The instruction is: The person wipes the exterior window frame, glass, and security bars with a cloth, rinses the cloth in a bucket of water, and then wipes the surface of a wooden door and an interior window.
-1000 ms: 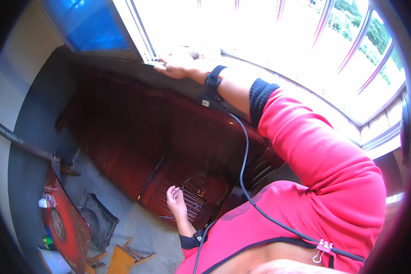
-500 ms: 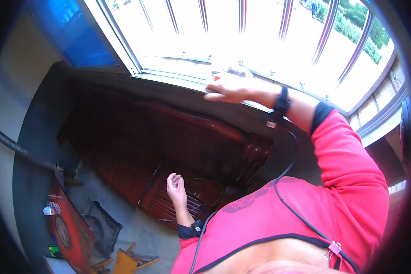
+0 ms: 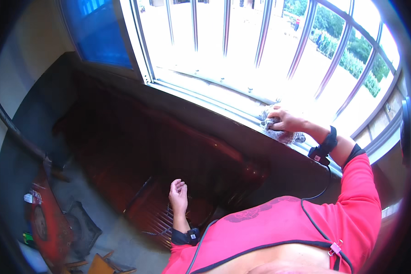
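Observation:
My right hand (image 3: 284, 119) is closed on a crumpled grey-white rag (image 3: 283, 134). It presses the rag onto the light metal track of the window frame (image 3: 223, 108), along the sill. Part of the rag lies hidden under my fingers. Loosely bent and holding nothing, my left hand (image 3: 178, 194) hangs in front of me above a dark red wooden bench (image 3: 137, 182).
Upright metal bars (image 3: 226, 27) stand outside the window. A blue pane (image 3: 107, 39) fills its left part. Lower left are a red object with a round dark panel (image 3: 41, 221), a dark grey item (image 3: 83, 230) and a small wooden stool (image 3: 100, 264).
My right hand has moved right and nearer along the window track, and the rag in it now shows plainly. My left hand stays low, its fingers slightly more curled. The view has shifted.

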The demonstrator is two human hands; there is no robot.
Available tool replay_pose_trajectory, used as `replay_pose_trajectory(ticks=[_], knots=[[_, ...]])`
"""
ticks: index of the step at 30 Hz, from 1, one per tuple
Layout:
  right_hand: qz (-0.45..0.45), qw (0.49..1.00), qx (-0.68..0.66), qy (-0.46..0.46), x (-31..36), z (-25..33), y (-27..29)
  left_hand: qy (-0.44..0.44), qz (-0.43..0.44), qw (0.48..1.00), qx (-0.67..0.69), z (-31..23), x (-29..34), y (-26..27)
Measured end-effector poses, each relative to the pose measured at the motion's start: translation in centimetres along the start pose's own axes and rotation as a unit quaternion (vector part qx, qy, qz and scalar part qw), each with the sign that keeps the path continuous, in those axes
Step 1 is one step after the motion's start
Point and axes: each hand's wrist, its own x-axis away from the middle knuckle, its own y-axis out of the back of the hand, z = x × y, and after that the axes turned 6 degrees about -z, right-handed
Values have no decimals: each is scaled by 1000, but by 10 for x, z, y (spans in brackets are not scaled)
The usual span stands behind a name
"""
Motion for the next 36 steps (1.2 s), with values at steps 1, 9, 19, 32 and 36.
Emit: replay_pose_trajectory(ticks=[1,9,19,32,36], knots=[[3,999,-22,38,-15,3,3,0,-5,1000,11,0,-3,0],[-442,850,259,125,-221,134,78,38,-67,997,20,34,-1,31],[-269,878,379,117,-334,68,-43,31,-153,987,-29,70,28,83],[-648,625,406,156,-198,96,219,11,-128,989,-75,67,1,100],[-582,664,469,-11,-201,79,251,-46,-104,990,-88,23,-24,55]])
